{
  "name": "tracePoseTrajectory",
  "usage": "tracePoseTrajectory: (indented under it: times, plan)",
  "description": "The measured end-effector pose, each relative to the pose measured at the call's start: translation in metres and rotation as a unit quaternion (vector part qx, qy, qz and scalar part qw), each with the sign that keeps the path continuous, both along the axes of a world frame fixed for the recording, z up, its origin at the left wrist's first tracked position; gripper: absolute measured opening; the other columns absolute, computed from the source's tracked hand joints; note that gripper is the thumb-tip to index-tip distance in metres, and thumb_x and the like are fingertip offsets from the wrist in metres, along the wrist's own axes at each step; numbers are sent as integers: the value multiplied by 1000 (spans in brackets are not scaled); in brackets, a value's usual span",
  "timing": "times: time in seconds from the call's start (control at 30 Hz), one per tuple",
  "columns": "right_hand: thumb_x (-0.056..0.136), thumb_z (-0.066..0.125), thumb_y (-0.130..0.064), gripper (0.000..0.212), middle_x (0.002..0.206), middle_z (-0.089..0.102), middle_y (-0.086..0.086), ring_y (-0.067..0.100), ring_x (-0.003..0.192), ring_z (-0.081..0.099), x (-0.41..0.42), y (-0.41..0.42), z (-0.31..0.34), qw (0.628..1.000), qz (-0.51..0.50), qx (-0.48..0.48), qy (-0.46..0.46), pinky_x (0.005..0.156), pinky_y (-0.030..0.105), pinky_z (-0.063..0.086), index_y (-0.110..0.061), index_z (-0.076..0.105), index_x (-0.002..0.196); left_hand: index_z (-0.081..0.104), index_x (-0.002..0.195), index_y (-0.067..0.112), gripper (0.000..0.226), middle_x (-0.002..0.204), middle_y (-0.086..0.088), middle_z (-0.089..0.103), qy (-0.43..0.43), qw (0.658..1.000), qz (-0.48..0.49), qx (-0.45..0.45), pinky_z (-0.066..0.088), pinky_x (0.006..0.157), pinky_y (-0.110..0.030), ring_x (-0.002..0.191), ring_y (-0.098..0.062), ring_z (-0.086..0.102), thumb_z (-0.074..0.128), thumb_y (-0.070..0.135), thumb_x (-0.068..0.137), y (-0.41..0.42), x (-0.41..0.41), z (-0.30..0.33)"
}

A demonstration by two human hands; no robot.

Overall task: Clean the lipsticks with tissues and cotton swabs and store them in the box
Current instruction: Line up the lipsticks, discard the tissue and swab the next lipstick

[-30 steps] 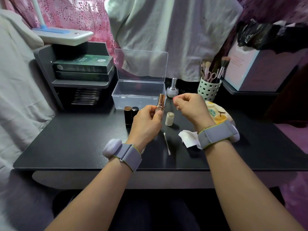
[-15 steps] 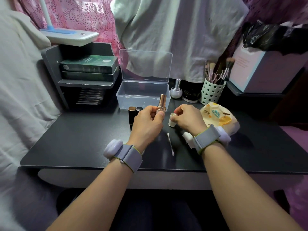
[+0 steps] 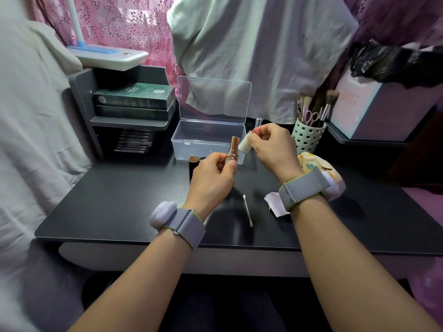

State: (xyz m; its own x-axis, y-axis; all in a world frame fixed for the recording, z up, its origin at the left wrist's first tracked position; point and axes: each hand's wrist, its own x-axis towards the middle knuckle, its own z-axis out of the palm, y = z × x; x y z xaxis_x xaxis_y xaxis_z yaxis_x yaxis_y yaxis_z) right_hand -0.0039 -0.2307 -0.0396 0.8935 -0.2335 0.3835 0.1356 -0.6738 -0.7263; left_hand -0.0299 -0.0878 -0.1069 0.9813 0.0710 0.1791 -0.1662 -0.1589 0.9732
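My left hand [image 3: 212,179] holds a rose-gold lipstick [image 3: 233,147] upright above the black desk [image 3: 119,204]. My right hand [image 3: 271,146] grips its cream cap [image 3: 245,143], tilted, just right of the lipstick's top. Behind them stands a clear plastic box [image 3: 206,140] with its lid raised and nothing visible inside. Two dark lipsticks [image 3: 193,161] stand left of my left hand, partly hidden. A cotton swab [image 3: 247,213] lies on the desk between my wrists. A white tissue [image 3: 274,203] lies under my right wrist.
A patterned tissue pack [image 3: 311,164] sits behind my right wrist. A perforated cup of brushes and scissors [image 3: 309,135] stands at the back right. A grey shelf with green boxes [image 3: 134,101] is at the back left, a lamp base [image 3: 107,55] on top.
My right hand went down to the cream cap standing on the desk, picked it up and raised it beside the lipstick's top. The left hand kept the lipstick upright.
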Motion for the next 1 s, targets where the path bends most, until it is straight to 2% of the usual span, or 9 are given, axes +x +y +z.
tracePoseTrajectory:
  times: [0.2, 0.37, 0.47, 0.57, 0.77, 0.9, 1.0]
  plan:
    - [91, 66, -27, 12, 86, 68, -5, 16, 85, 63, 3, 9, 14, 994, 17, 102, -34, 82, 31, 50, -18, 71, 97, 67, 87, 32, 16, 79, 11, 69, -16, 1000, 13, 15, 60, 82, -51, 88, -22, 71, 58, 44, 81, 4, -1, 1]
    - [83, 63, -35, 14, 77, 67, -8, 15, 76, 60, 3, 14, 22, 982, 40, 182, -40, 84, 43, 54, -24, 70, 87, 67, 88, 32, 18, 79, 12, 69, -21, 999, 18, 21, 60, 82, -52, 89, -24, 71, 57, 45, 82, 7, -3, 3]
    - [75, 59, -41, 22, 76, 67, -7, 14, 75, 59, 2, 18, 25, 982, 64, 177, -23, 82, 42, 54, -24, 70, 84, 69, 93, 28, 23, 82, 9, 71, -25, 999, 16, 25, 60, 82, -51, 89, -22, 71, 57, 45, 83, 10, -5, 6]
    - [75, 61, -41, 21, 75, 68, -7, 15, 74, 58, 1, 21, 24, 984, 80, 160, -13, 83, 43, 55, -24, 71, 82, 69, 96, 26, 25, 80, 10, 71, -30, 999, 15, 30, 60, 82, -50, 88, -22, 70, 58, 44, 83, 10, -7, 9]
    - [86, 67, -30, 14, 78, 70, -7, 11, 74, 60, 4, 26, 27, 985, 111, 130, -13, 88, 46, 56, -19, 75, 91, 70, 89, 30, 17, 73, 16, 69, -45, 998, 24, 26, 60, 83, -49, 86, -20, 71, 62, 43, 81, 15, -8, 22]
    - [88, 70, -29, 14, 77, 69, -8, 8, 71, 58, 3, 31, 30, 986, 119, 117, -15, 85, 41, 55, -17, 76, 93, 71, 96, 26, 25, 80, 11, 71, -50, 998, 32, 18, 60, 84, -48, 87, -19, 71, 62, 43, 80, 17, -8, 31]
    - [89, 71, -29, 12, 77, 69, -8, 7, 71, 59, 2, 34, 31, 986, 126, 112, -15, 82, 38, 55, -17, 76, 92, 69, 94, 27, 21, 81, 11, 71, -56, 997, 36, 23, 61, 83, -47, 85, -17, 72, 63, 41, 80, 18, -9, 35]
